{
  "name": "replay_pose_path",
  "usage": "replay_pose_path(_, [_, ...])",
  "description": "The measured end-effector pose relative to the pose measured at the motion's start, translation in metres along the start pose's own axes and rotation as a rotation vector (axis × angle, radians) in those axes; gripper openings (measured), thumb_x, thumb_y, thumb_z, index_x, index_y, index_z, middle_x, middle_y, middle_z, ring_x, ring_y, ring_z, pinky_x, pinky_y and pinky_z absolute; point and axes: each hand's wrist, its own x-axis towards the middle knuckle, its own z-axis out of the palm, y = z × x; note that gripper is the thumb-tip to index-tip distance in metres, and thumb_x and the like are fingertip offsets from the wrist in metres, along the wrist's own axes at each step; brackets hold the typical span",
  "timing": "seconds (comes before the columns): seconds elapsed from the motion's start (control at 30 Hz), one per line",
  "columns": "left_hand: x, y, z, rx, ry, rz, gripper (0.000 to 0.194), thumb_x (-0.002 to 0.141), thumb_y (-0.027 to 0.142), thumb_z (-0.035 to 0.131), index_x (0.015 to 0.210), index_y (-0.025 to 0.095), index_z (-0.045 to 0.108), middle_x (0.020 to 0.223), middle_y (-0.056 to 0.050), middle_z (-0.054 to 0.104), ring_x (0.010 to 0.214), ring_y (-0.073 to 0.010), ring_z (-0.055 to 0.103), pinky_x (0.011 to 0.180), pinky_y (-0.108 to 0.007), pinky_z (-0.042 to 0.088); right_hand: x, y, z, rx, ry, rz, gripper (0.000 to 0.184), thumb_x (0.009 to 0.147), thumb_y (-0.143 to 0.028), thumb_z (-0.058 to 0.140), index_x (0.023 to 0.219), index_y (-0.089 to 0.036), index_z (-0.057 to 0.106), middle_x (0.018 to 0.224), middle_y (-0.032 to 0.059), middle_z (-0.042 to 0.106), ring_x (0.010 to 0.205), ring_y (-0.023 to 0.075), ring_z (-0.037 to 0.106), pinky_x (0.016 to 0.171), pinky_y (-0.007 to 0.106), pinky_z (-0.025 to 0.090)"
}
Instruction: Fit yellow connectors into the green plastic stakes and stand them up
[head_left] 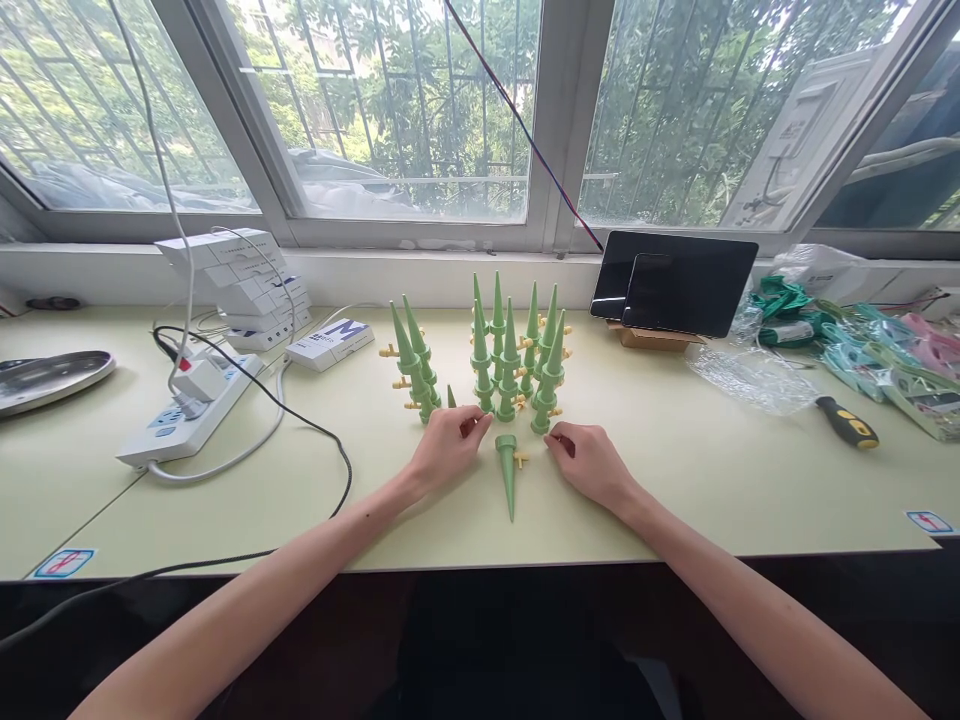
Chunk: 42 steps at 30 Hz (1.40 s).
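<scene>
Green plant watering spikes with yellow valves stand point-up in several nested stacks: a left group [409, 358], a middle front stack [508, 365] and a right front stack [550, 380]. A single spike [508, 478] lies in front of them, its tip toward me. My left hand [450, 442] rests on the table with thumb and fingertips together, close to the base of the middle stacks. Behind it one more green tip [451, 396] pokes up, its lower part hidden. My right hand [589, 460] is curled closed on the table, fingertips just beside the right front stack's base.
A power strip [191, 408] with cables and white boxes [240, 280] occupies the left, near a metal tray [56, 382]. Two dark tablets [675, 285] lean at the back right. Plastic wrap [757, 378], a screwdriver [847, 422] and bagged items [892, 350] lie on the right.
</scene>
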Motion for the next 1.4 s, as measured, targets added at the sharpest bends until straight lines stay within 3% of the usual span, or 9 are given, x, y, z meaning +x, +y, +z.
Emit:
replay_pose_path(0.33, [-0.001,-0.001,0.002,-0.006,-0.002,0.013,0.039,0.094,0.035,0.048,0.06,0.016,0.042,0.053,0.005,0.035,0.053,-0.0092,0.025,0.053,-0.025,0.023,-0.003,-0.003,0.004,-0.11,0.039,-0.126,0.03,0.1,-0.025,0.042,0.076,-0.019,0.059,0.07,0.0037,0.063,0.059,0.0157,0.053,0.059,0.027,0.034])
replay_pose_path(0.67, [-0.001,-0.001,0.004,-0.011,0.003,0.022,0.039,0.093,0.034,0.047,0.059,0.016,0.044,0.052,0.005,0.036,0.052,-0.0094,0.025,0.053,-0.025,0.024,0.02,-0.034,-0.007,-0.534,-0.314,-0.023,0.024,0.095,-0.012,0.039,0.104,-0.018,0.06,0.072,0.0068,0.065,0.062,0.0214,0.061,0.054,0.028,0.028])
replay_pose_path(0.93, [-0.001,-0.002,0.005,0.001,0.001,0.029,0.037,0.093,0.035,0.048,0.061,0.016,0.051,0.051,0.004,0.04,0.051,-0.0093,0.027,0.052,-0.025,0.025,0.034,-0.048,0.001,-0.569,-0.41,0.064,0.044,0.086,-0.005,0.049,0.128,-0.018,0.052,0.091,0.0111,0.071,0.08,0.0258,0.068,0.06,0.028,0.038])
replay_pose_path(1.17, [-0.001,-0.002,0.006,0.023,0.0,0.033,0.038,0.094,0.034,0.048,0.06,0.015,0.051,0.051,0.004,0.041,0.051,-0.0093,0.027,0.054,-0.025,0.026,0.039,-0.051,0.003,-0.6,-0.43,0.125,0.065,0.083,-0.002,0.047,0.146,-0.008,0.038,0.093,0.0141,0.073,0.085,0.0289,0.069,0.06,0.03,0.041])
replay_pose_path(1.4, [-0.002,-0.003,0.006,0.024,-0.008,0.045,0.036,0.094,0.033,0.049,0.063,0.015,0.057,0.051,0.003,0.045,0.05,-0.0098,0.031,0.055,-0.026,0.028,0.04,-0.052,0.007,-0.608,-0.451,0.141,0.074,0.083,-0.003,0.047,0.154,-0.007,0.024,0.095,0.0154,0.072,0.088,0.0297,0.069,0.063,0.032,0.044])
